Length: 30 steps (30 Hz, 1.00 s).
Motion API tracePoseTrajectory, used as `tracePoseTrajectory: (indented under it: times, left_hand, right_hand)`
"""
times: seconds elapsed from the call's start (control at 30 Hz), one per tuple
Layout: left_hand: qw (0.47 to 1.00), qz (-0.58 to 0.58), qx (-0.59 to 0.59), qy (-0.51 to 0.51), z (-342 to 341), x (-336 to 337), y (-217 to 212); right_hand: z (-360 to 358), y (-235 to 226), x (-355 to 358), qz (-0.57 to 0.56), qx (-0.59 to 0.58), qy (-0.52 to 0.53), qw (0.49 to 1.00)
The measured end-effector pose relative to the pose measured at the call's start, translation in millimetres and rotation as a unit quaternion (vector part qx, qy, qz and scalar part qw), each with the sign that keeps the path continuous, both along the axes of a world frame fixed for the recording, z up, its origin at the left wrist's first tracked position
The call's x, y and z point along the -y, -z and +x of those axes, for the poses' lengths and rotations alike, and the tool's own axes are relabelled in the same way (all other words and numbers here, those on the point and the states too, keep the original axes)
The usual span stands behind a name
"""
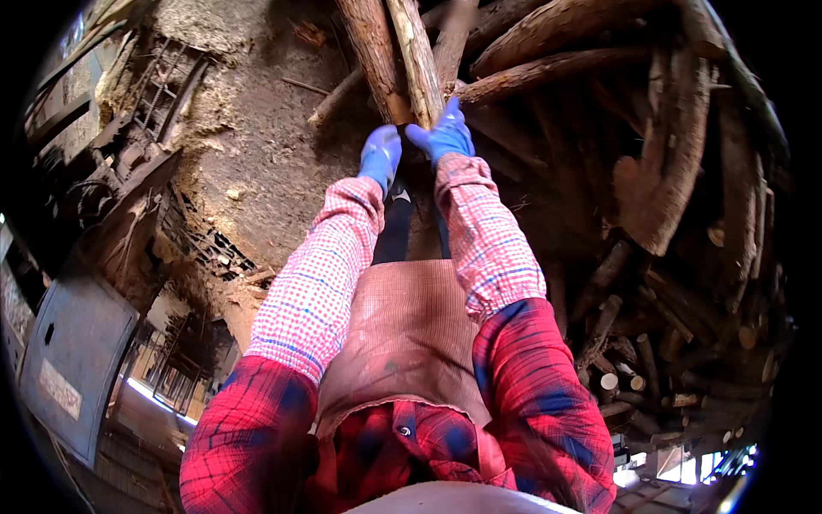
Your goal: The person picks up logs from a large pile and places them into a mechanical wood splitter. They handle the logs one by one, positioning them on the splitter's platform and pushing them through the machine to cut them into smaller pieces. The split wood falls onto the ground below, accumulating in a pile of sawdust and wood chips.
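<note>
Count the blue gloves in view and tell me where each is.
2. One blue glove covers the left hand, below the reddish-brown log; the other covers the right hand, by the lower end of the pale log. Others may be hidden in the dark woodpile.

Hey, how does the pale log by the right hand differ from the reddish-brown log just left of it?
Colour: the pale log is yellowish tan; the reddish-brown log is darker.
Thickness: the pale log looks slimmer than the reddish-brown log.
Position: the pale log's near end is at the right hand; the reddish-brown log's is nearer the left hand.
Both are long and point toward the person.
</note>
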State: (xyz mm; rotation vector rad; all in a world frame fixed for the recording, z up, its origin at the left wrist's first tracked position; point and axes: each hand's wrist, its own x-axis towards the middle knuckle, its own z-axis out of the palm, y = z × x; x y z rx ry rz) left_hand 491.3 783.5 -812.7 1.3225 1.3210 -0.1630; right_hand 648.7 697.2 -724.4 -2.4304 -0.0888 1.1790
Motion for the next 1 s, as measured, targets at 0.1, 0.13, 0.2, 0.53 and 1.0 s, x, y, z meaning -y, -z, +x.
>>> tracePoseTrajectory:
  times: [0.1, 0.13, 0.2, 0.53, 1.0]
  left_hand:
    - [0.955, -0.056, 0.181, -0.227, 40, -28, 55]
    - [0.952, -0.025, 0.194, -0.234, 50, -33, 73]
    - [0.966, 0.122, 0.197, -0.113, 83, -42, 95]
    - [0.898, 0.132, -0.207, 0.366, 211, -21, 64]
    - [0.841, -0.522, 0.071, 0.124, -30, 98, -362]
  right_hand:
    - [7, 44, -6, 0.084, -0.051, 0.069, 0.993]
    - [7, 51, 5, 0.136, -0.084, 0.111, 0.981]
    - [13, 38, 43, 0.453, -0.348, 0.33, 0.751]
    - [-18, -69, 254, 0.325, -0.456, 0.475, 0.679]
    - [-207, -294, 269, 0.454, -0.154, 0.467, 0.743]
